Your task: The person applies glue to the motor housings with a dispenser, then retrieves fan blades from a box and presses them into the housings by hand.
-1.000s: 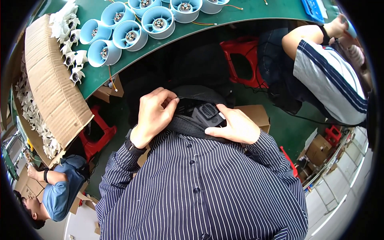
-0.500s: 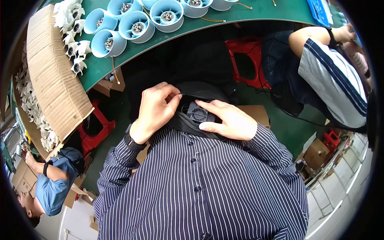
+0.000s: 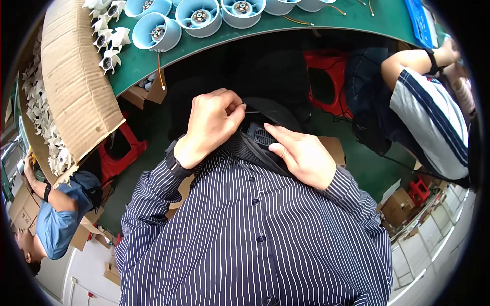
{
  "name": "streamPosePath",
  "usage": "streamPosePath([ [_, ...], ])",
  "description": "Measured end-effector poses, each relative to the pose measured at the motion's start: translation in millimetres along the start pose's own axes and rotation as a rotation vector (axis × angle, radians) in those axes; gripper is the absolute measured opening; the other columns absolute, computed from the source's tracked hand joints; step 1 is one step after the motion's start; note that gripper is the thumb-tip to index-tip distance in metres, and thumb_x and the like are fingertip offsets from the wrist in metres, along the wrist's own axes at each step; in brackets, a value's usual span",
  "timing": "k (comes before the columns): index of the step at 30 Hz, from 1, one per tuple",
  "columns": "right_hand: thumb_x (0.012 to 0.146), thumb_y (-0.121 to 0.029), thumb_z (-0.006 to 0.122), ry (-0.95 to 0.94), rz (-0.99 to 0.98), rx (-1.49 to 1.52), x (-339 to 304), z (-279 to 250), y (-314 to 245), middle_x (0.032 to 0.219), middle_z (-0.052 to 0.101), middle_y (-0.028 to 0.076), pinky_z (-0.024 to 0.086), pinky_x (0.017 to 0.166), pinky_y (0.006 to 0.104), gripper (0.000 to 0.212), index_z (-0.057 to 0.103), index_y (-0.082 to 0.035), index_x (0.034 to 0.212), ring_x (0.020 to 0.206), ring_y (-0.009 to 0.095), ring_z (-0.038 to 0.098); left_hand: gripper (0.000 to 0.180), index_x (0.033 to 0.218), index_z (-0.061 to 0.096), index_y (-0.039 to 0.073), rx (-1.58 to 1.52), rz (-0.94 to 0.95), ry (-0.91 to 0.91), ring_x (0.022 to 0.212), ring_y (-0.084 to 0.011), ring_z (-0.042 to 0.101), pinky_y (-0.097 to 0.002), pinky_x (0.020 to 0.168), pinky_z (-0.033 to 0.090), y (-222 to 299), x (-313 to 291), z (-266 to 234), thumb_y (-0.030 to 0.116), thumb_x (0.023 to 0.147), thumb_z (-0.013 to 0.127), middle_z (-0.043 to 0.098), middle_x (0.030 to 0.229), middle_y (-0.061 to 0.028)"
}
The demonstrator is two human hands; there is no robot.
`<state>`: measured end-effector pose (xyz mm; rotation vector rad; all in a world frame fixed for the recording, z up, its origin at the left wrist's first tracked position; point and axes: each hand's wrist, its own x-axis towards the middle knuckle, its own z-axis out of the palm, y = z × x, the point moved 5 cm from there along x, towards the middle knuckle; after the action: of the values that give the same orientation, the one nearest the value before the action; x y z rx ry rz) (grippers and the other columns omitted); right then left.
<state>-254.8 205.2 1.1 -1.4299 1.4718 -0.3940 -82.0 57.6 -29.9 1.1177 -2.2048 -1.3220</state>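
Note:
A black fabric bag [image 3: 273, 113] lies against my waist with its mouth parted. My left hand [image 3: 212, 125] pinches the rim of that bag between thumb and fingertips. Inside the opening sits a dark grey plastic device [image 3: 263, 136] with a slotted grille, its lower part covered by the bag's cloth. My right hand [image 3: 306, 159] rests at the other side of the mouth, fingers stretched out over the device's edge and thumb apart from them.
Beyond the bag, a green table [image 3: 204, 46] carries light blue fan housings [image 3: 199, 18] and white fan blades [image 3: 109, 60]. A cardboard box [image 3: 81, 76] stands left. Red stools [image 3: 326, 81] are below. One person [image 3: 58, 214] is at left, another [image 3: 426, 107] at right.
The grilled device shows less and sits deeper in the bag. My right thumb has drawn nearer to its fingers. The view has shifted, so the table's things appear higher.

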Motion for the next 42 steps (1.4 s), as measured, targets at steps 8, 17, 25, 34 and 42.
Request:
streamPosePath([
  [8, 0.107, -0.035, 0.071, 0.106, 0.181, -0.300, -8.6, -5.2, -30.0, 0.136, 0.074, 0.024, 0.059, 0.103, 0.0422, 0.066, 0.055, 0.006, 0.157, 0.117, 0.039, 0.073, 0.009, 0.085, 0.076, -0.003, -0.008, 0.066, -0.004, 0.064, -0.0211, 0.074, -0.0313, 0.060, 0.057, 0.4, 0.9, 3.5, 0.004, 0.087, 0.081, 0.075, 0.078, -0.0122],
  [17, 0.108, -0.040, 0.067, -0.045, 0.175, -0.364, 9.6, 2.4, -11.3, 0.146, 0.068, 0.024, 0.059, 0.096, 0.0440, 0.066, 0.057, 0.006, 0.155, 0.104, 0.035, 0.068, 0.009, 0.081, 0.076, -0.002, -0.063, 0.042, 0.022, 0.066, -0.0322, 0.073, -0.0412, 0.061, 0.058, 1.0, -0.9, 4.5, 0.007, 0.084, 0.075, 0.074, 0.076, -0.0150],
  [25, 0.112, -0.043, 0.058, 0.030, 0.146, -0.396, 24.3, 7.6, -16.2, 0.135, 0.075, 0.024, 0.061, 0.098, 0.0461, 0.062, 0.060, 0.005, 0.151, 0.107, 0.038, 0.075, 0.009, 0.081, 0.076, -0.002, -0.067, 0.048, 0.016, 0.066, -0.0330, 0.073, -0.0423, 0.062, 0.058, 1.5, 2.2, 7.4, 0.007, 0.083, 0.075, 0.075, 0.078, -0.0152],
  [34, 0.114, -0.041, 0.049, -0.172, 0.293, -0.212, 22.3, -1.6, -4.5, 0.130, 0.076, 0.027, 0.063, 0.095, 0.0519, 0.060, 0.061, 0.006, 0.149, 0.096, 0.045, 0.079, 0.007, 0.081, 0.075, -0.002, -0.056, 0.019, 0.021, 0.066, -0.0333, 0.073, -0.0421, 0.062, 0.058, 0.8, 7.8, 7.6, 0.005, 0.083, 0.074, 0.074, 0.077, -0.0151],
  [42, 0.112, -0.037, 0.052, -0.258, 0.270, -0.187, 22.3, -1.5, -5.8, 0.121, 0.078, 0.029, 0.064, 0.090, 0.0477, 0.057, 0.062, 0.007, 0.147, 0.092, 0.041, 0.079, 0.006, 0.081, 0.075, -0.002, -0.069, 0.017, 0.013, 0.066, -0.0332, 0.073, -0.0420, 0.062, 0.058, -0.9, 11.0, 10.5, 0.004, 0.083, 0.073, 0.074, 0.077, -0.0148],
])
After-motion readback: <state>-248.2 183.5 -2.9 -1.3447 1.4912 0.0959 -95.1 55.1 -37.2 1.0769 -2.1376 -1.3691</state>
